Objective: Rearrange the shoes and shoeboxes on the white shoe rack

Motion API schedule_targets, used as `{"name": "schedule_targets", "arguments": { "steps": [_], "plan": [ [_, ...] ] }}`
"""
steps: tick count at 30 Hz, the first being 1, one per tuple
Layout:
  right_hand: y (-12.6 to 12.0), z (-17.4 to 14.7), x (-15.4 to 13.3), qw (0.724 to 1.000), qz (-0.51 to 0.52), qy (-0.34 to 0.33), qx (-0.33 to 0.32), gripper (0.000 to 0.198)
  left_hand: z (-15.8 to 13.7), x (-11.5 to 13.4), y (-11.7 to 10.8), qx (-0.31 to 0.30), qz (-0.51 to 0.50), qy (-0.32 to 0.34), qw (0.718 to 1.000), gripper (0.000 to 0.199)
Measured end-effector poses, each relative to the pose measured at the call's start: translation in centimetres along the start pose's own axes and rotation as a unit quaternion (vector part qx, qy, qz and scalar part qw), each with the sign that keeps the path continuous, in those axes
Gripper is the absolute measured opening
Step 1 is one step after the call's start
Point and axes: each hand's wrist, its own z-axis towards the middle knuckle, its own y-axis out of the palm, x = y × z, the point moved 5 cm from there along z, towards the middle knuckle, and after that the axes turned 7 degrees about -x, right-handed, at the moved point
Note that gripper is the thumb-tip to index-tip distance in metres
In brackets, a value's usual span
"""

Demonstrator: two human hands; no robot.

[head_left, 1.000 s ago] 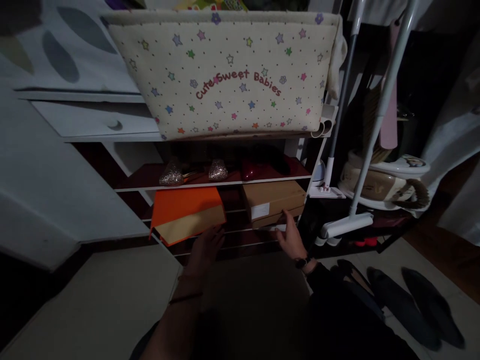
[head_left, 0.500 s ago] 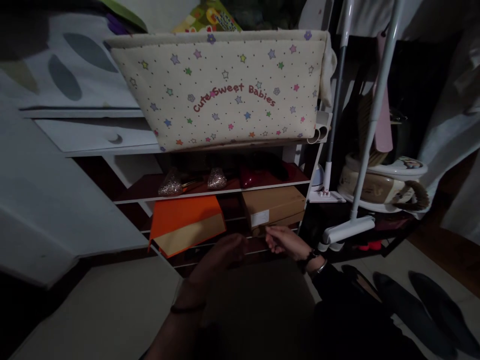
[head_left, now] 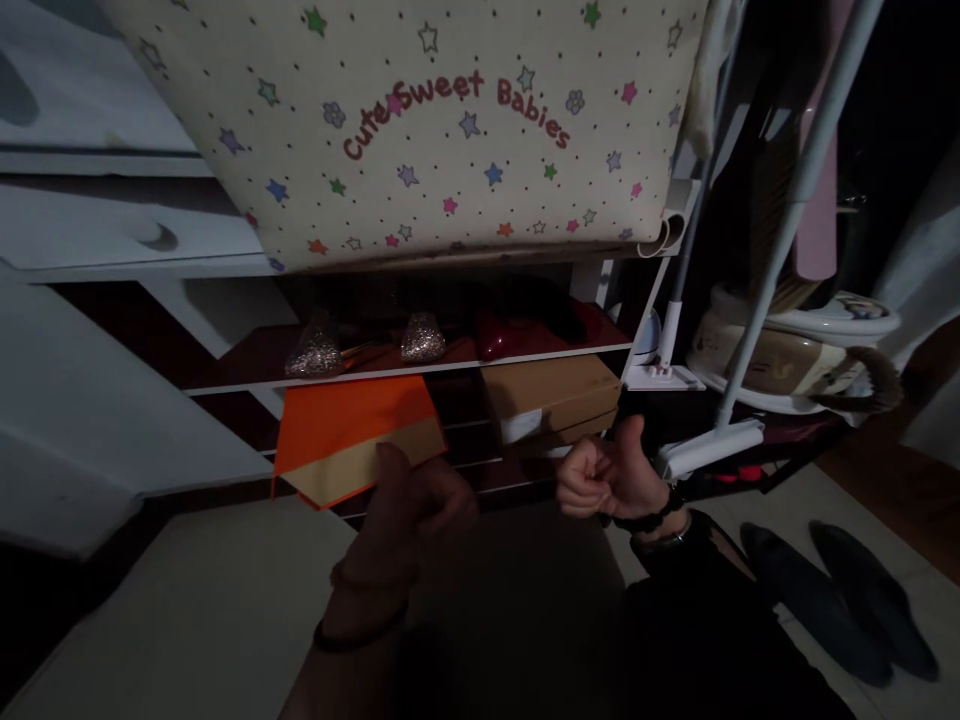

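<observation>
Both hands are in front of the low shelves. My left hand [head_left: 424, 500] is in shadow, its fingers curled and its thumb raised, just in front of the orange box [head_left: 352, 440] with a tan front strip. I see nothing in it. My right hand [head_left: 611, 475] has its fingers folded in and its thumb up, with no object showing in them. It is nearest to the brown cardboard box [head_left: 555, 395] with a white label, on the lower shelf. Between and below the hands lies a dark brownish surface [head_left: 517, 570], too dim to name.
Above hangs a cream fabric bin [head_left: 465, 200] over the shelf edge. Glittery shoes [head_left: 424, 338] and a dark red shiny item [head_left: 495, 335] are on the upper shelf [head_left: 450, 362]. To the right stand a mop [head_left: 716, 447] and a child's potty [head_left: 780, 350]. Dark shoes [head_left: 825, 610] lie on the floor.
My view has moved closer and tilted downward. The hands have spread farther apart, and both thumbs have lifted away from the curled fingers.
</observation>
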Motion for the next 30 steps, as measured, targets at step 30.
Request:
{"name": "schedule_targets", "arguments": {
  "steps": [30],
  "plan": [
    [1.2, -0.1, 1.4, 0.994, 0.031, -0.003, -0.108, 0.083, 0.3, -1.1, 2.9, -0.087, 0.035, -0.016, 0.996, 0.088]
  ]
}}
